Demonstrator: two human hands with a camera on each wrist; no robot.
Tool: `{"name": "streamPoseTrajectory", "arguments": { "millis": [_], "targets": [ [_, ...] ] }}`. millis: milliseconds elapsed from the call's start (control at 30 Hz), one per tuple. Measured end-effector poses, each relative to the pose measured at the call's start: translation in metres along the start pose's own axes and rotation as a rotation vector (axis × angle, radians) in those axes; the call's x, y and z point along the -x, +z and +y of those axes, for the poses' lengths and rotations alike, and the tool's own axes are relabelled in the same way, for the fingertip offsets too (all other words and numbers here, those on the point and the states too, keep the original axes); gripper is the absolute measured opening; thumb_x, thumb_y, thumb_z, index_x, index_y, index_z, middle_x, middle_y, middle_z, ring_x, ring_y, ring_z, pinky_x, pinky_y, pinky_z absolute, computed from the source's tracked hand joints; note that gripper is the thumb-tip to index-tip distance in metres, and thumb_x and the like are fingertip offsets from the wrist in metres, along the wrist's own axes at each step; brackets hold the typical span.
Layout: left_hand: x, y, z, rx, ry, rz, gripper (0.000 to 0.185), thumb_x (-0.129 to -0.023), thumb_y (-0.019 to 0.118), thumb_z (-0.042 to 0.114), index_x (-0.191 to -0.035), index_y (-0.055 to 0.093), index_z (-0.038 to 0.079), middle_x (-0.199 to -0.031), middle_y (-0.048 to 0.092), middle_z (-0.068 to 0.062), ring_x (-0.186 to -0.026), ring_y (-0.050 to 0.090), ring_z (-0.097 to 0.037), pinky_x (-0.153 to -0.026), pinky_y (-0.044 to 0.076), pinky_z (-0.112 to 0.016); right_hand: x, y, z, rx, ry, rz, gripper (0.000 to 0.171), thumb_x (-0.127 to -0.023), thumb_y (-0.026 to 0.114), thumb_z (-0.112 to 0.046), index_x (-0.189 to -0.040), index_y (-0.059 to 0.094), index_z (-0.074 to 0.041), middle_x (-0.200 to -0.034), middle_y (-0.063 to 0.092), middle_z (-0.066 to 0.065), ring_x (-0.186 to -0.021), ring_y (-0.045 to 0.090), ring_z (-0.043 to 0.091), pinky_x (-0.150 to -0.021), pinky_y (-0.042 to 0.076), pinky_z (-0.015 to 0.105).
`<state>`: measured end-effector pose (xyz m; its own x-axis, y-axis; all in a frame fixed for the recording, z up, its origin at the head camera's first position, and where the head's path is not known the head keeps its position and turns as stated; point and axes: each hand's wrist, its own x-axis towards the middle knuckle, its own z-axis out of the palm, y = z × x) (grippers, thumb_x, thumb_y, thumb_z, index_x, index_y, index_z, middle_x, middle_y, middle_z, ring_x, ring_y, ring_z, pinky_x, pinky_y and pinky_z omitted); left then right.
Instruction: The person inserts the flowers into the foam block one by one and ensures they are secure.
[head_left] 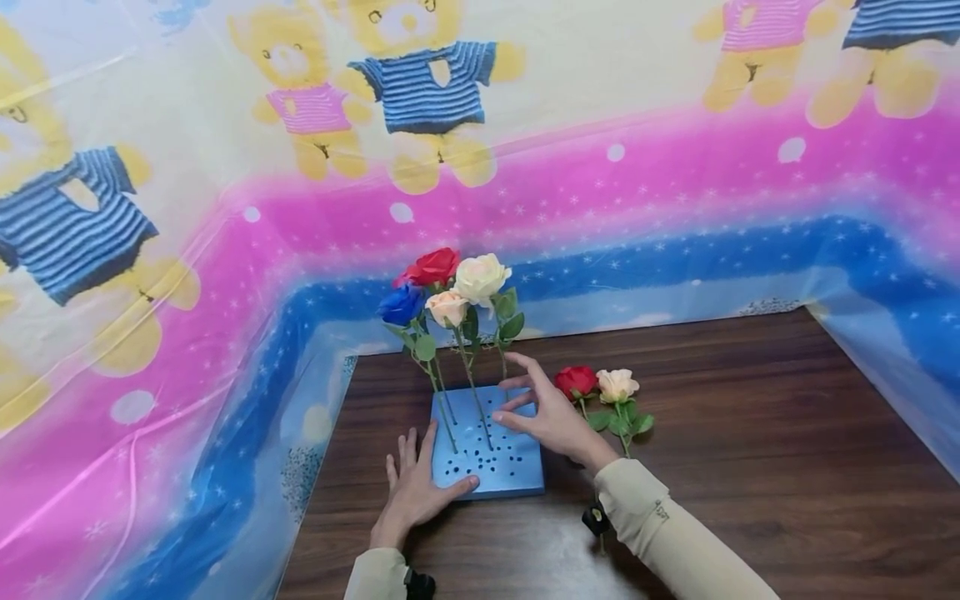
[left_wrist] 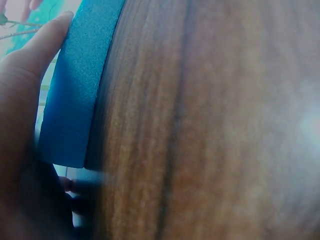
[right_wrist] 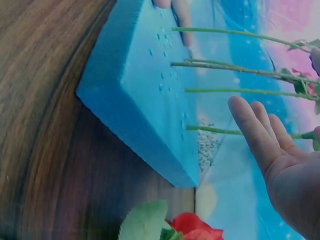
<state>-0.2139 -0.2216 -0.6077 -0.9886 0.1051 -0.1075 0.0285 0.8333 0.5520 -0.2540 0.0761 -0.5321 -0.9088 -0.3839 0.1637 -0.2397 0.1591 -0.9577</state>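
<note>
A light blue foam block (head_left: 498,479) pierced with many small holes lies on the wooden table. Standing in it on green stems are a red rose (head_left: 433,267), a white rose (head_left: 482,278), a blue rose (head_left: 401,306) and a peach rose (head_left: 447,308). My left hand (head_left: 416,492) rests against the block's front left corner, thumb on its front edge and fingers spread along the left side. Above the block's right side, my right hand (head_left: 551,417) is held near the white rose's stem with its fingers extended, nothing between them. The right wrist view shows those fingers (right_wrist: 260,132) beside the stems.
Right of the block, another red rose (head_left: 576,381) and a cream rose (head_left: 618,386) with green leaves lie on the table (head_left: 735,433). A patterned cloth (head_left: 637,179) with teddy bears hangs behind the table and around its sides.
</note>
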Motion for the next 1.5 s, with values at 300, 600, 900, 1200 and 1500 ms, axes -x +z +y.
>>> {"name": "streamPoseTrajectory", "arguments": {
  "millis": [300,600,900,1200,1500],
  "targets": [
    [0.003,0.001,0.001,0.009,-0.009,0.006,0.131,-0.086,0.080,0.081,-0.182,0.012,0.024,-0.183,0.006,-0.032,-0.170,-0.005,-0.054,-0.129,-0.006,-0.081,0.007,-0.017,0.002,-0.033,0.007,0.048,0.098,-0.101,0.087,-0.037,-0.176,0.024,-0.044,-0.161,0.058,0.011,-0.126,0.073,0.028,-0.088,0.069,0.050],
    [0.005,0.003,0.003,0.016,-0.013,0.008,0.132,-0.085,0.082,0.080,-0.182,0.012,0.025,-0.183,0.005,-0.032,-0.169,-0.004,-0.055,-0.129,-0.006,-0.080,0.015,-0.038,0.002,-0.098,-0.006,0.114,0.096,-0.103,0.085,-0.028,-0.177,0.025,-0.041,-0.163,0.054,0.017,-0.127,0.071,0.040,-0.088,0.065,0.066],
    [0.002,0.003,0.003,0.018,0.016,0.012,0.130,-0.086,0.081,0.079,-0.182,0.013,0.024,-0.183,0.004,-0.031,-0.170,-0.005,-0.054,-0.129,-0.007,-0.080,0.026,-0.076,0.003,-0.068,0.018,0.195,0.094,-0.104,0.084,-0.030,-0.177,0.025,-0.040,-0.165,0.053,0.017,-0.132,0.068,0.041,-0.088,0.068,0.054],
    [0.003,0.001,0.003,0.027,0.028,0.016,0.129,-0.086,0.081,0.078,-0.182,0.014,0.022,-0.183,0.005,-0.032,-0.169,-0.005,-0.056,-0.129,-0.008,-0.080,0.045,-0.117,0.005,-0.077,0.035,0.262,0.093,-0.106,0.081,-0.028,-0.178,0.023,-0.038,-0.165,0.051,0.018,-0.128,0.071,0.040,-0.089,0.067,0.059],
    [0.001,0.001,-0.001,0.018,0.016,0.004,0.131,-0.085,0.081,0.080,-0.182,0.013,0.023,-0.183,0.003,-0.032,-0.169,-0.006,-0.055,-0.129,-0.010,-0.080,0.071,-0.140,0.004,-0.083,0.095,0.330,0.092,-0.105,0.082,-0.030,-0.178,0.025,-0.032,-0.165,0.051,0.021,-0.127,0.070,0.031,-0.089,0.068,0.053]
  ]
}}
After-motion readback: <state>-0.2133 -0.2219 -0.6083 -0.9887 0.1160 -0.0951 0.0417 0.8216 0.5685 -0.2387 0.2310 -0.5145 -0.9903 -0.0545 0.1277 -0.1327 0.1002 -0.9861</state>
